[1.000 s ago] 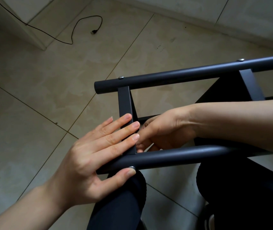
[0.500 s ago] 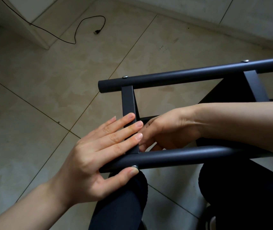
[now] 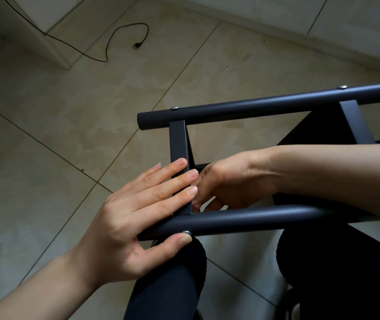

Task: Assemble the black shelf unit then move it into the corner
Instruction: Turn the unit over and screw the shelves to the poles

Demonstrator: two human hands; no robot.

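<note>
Shelf frame (image 3: 265,107) lies across the lap above the floor (image 3: 45,158). Left hand (image 3: 138,215) spread flat on crossbar (image 3: 179,146), thumb at screw (image 3: 186,232); right hand (image 3: 228,181) curled behind the joint, grip hidden. Risk: thumb slips, screw drops or cross-threads.

Beige tiled floor (image 3: 73,116) with dark grout lines; pale skirting wall (image 3: 276,26) across the upper right; white cabinet base (image 3: 45,31) upper left; black cable (image 3: 124,35) trailing beside it.

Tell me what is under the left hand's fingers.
The left hand lays straight fingers on the flat crossbar; its thumb presses a screw in the near tube. The joint behind is covered.
</note>
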